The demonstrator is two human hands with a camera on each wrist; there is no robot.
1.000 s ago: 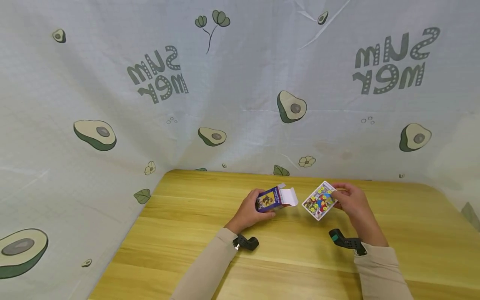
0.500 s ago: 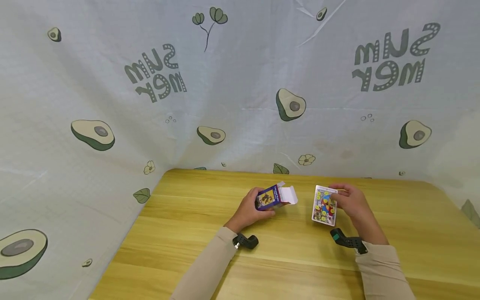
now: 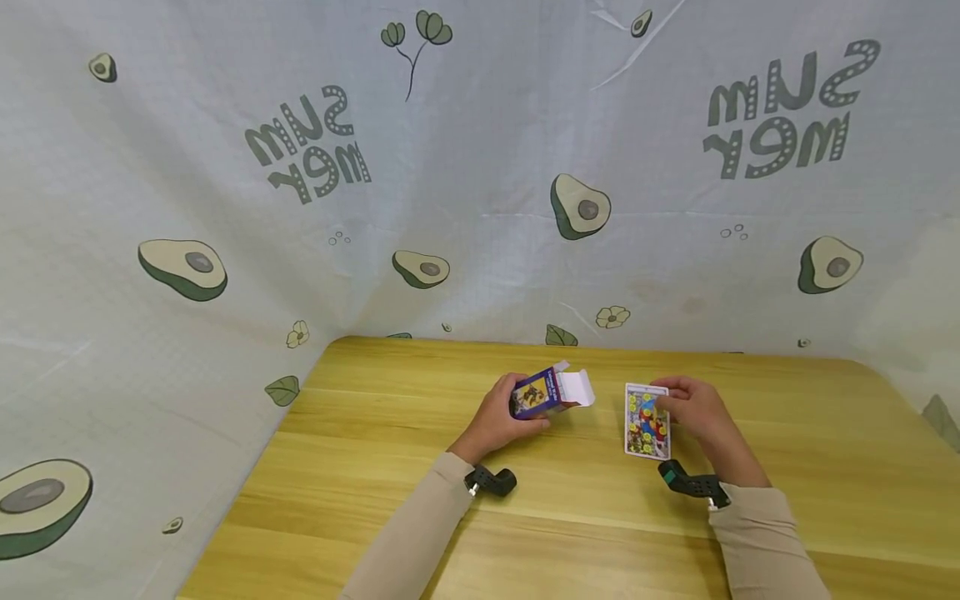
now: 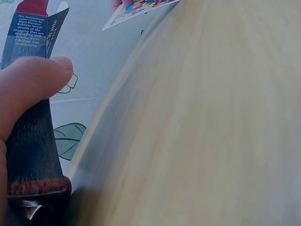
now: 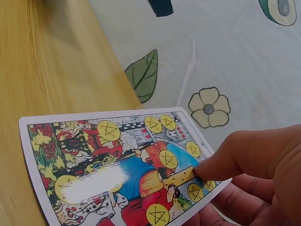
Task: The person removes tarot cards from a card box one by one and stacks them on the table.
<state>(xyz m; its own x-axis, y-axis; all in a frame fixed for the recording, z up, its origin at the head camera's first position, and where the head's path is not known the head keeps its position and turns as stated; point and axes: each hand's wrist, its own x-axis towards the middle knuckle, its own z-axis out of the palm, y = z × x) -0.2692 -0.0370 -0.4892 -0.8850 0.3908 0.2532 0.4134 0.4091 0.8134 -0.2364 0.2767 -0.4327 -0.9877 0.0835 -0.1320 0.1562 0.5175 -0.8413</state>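
Observation:
In the head view my left hand (image 3: 501, 427) grips a purple tarot card box (image 3: 534, 395) above the table, its white flap open toward the right. The left wrist view shows my thumb (image 4: 40, 80) across the box's printed narrow side (image 4: 33, 141). To the right, my right hand (image 3: 701, 417) pinches a tarot card (image 3: 643, 429) by its right edge, picture side up. Up close in the right wrist view, the card (image 5: 141, 174) has yellow pentacle discs and a white border, with glare on it. Whether more cards lie beneath it I cannot tell.
A yellow wood-grain table (image 3: 585, 508) spreads under both hands. Behind it hangs a pale curtain (image 3: 480, 183) printed with avocados, flowers and lettering. Black camera mounts sit on the left wrist (image 3: 491, 482) and the right wrist (image 3: 693, 483).
My right hand has turned the card from a slant to nearly upright in the head view and drawn it slightly right and nearer me. The left hand and box have hardly moved.

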